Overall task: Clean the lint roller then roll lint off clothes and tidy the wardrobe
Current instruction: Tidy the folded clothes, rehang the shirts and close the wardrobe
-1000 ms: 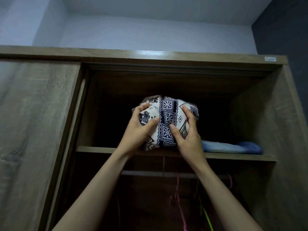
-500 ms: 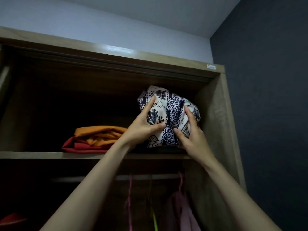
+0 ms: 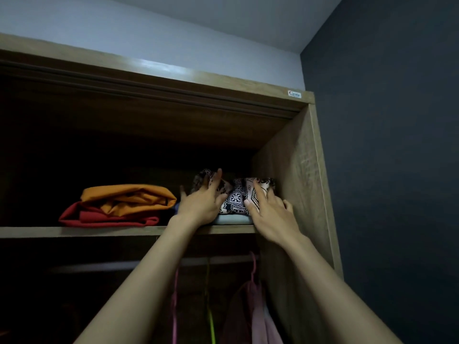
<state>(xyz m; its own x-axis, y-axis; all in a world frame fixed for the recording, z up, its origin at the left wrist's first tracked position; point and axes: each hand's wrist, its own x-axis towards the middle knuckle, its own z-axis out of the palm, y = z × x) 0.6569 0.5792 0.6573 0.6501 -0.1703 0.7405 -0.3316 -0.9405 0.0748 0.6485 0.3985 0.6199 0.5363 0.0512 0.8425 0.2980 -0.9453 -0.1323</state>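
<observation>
Wardrobe (image 3: 298,170): wood-grain carcass, open front, interior dim. The upper shelf (image 3: 99,231) is the reference for all positions below.

Under the shelf: hanging rail (image 3: 111,265), with a pink garment (image 3: 255,306) below the shelf's right end. A pink hanger (image 3: 175,294) and a yellow-green hanger (image 3: 211,326) hang below mid-shelf.

On the shelf, left of middle: folded orange cloth (image 3: 129,196) lying on top of a folded red cloth (image 3: 99,217). The red one touches the shelf board.

On the shelf, right end, against the side panel: patterned cloth (image 3: 238,197), cream with black block print. It sits on a pale grey-blue folded item (image 3: 233,219), which lies flat on the board.

Left hand (image 3: 201,202): above the shelf edge, laid on the left half of the patterned cloth. Fingers straight and spread, not curled round anything; the index fingertip reaches the top of the bundle.

Right hand (image 3: 270,212): on the right half of the same cloth, fingers extended and lying flat on the print, thumb against its lower front. No clenching seen. The printed centre panel shows in the gap between the two hands.

Small maker's label (image 3: 294,93): on the top rail, above the shelf's right end.
</observation>
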